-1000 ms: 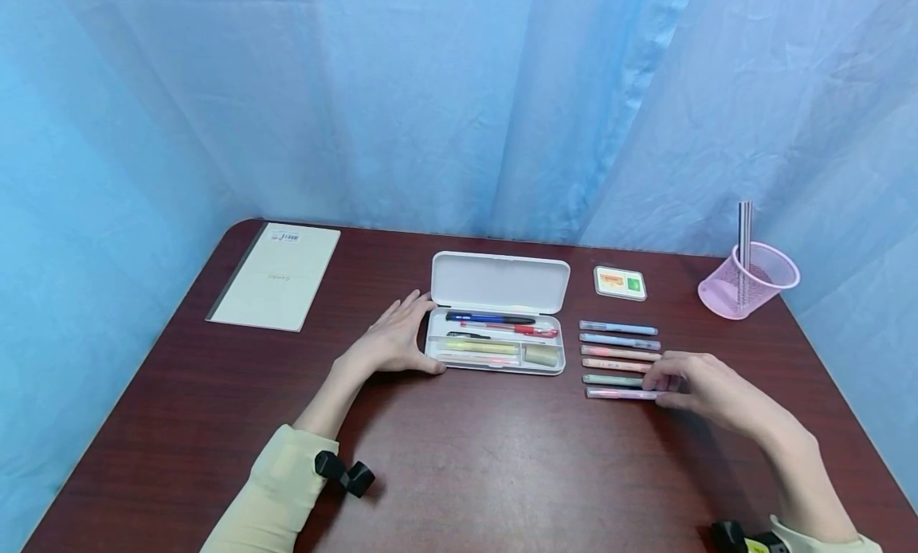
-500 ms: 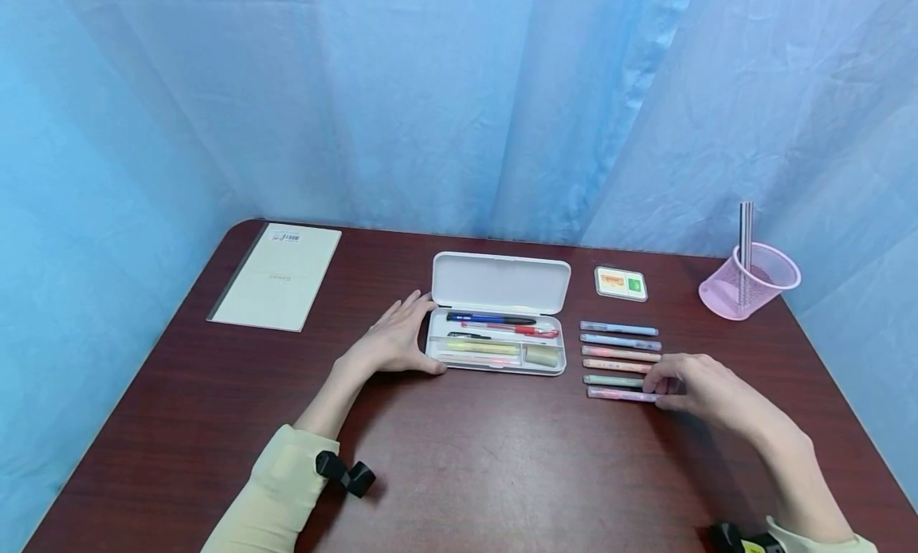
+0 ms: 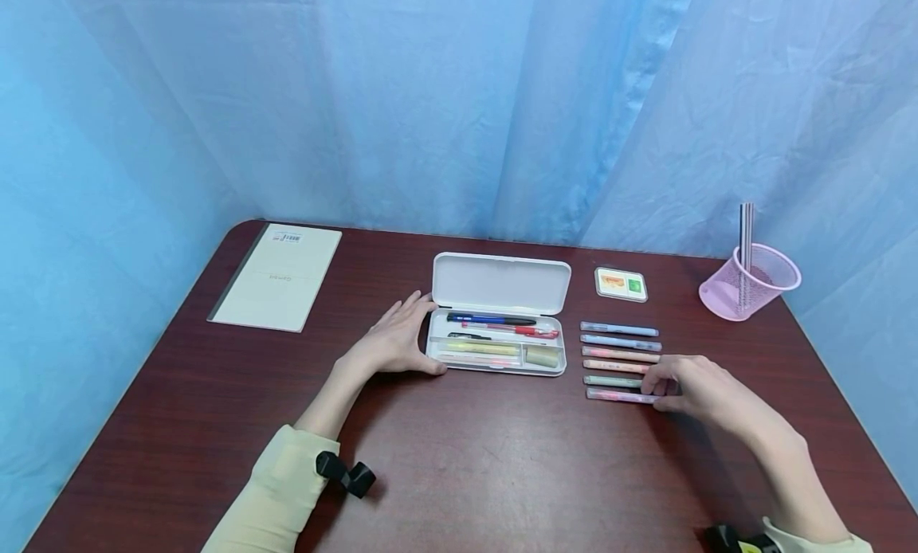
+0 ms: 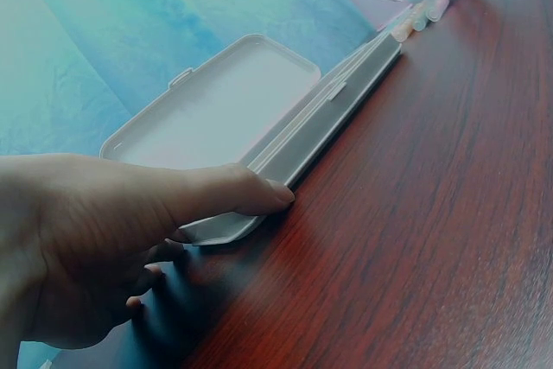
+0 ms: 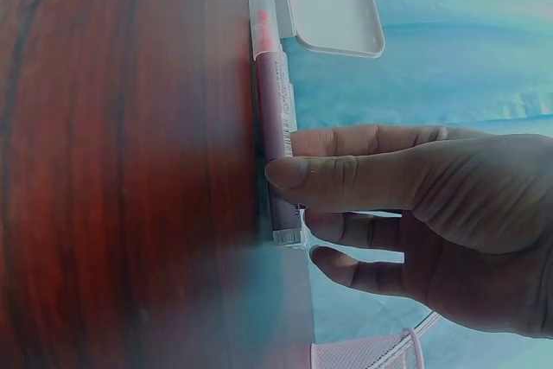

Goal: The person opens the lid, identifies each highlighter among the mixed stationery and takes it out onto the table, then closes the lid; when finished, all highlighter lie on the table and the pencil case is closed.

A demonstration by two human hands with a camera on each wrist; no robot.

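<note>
A white pencil case (image 3: 445, 365) lies with its lid raised, holding several pens and a beige eraser-like block (image 3: 541, 355). My left hand (image 3: 396, 339) holds its left end, thumb along the front corner and fingers at the back. In the left wrist view the thumb (image 4: 251, 191) presses the case's front wall. To the right, several highlighters lie in a row. My right hand (image 3: 699, 387) pinches the right end of the nearest one, a purple highlighter (image 5: 275, 101) with a pink tip under a clear cap. Its thumb lies across the barrel; the index finger is partly hidden behind.
A pink mesh pen cup (image 3: 773, 276) with striped sticks stands at the back right. A small flat case (image 3: 620, 284) with orange and green pieces lies behind the highlighters. A cream notebook (image 3: 276, 278) is at the far left, and a blue curtain (image 3: 402, 107) hangs behind the table.
My right hand and wrist have shifted very slightly left, still at the nearest highlighter. My left hand and the pencil case stay as they were.
</note>
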